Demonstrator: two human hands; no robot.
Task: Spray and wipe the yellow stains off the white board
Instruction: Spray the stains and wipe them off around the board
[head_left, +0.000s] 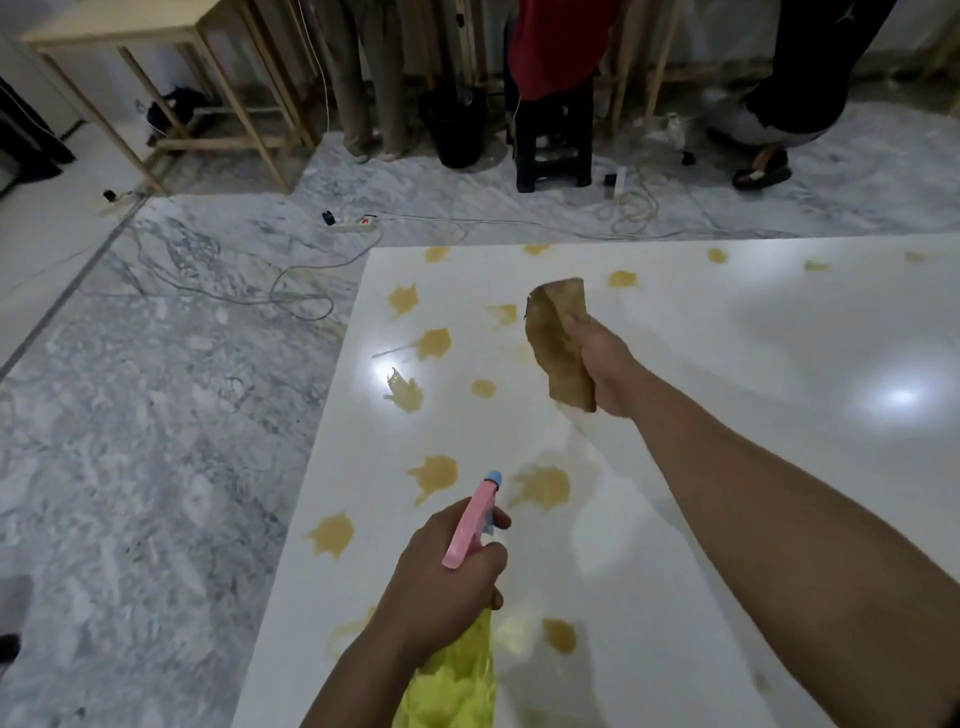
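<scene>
Your left hand grips the yellow spray bottle at 6 o'clock, pink nozzle aimed at 12. Your right hand clutches a stained cloth above the stain-dotted white board. No writing legible.

Spray bottle base and white board right side beyond the edges, trigger behind fingers
</scene>
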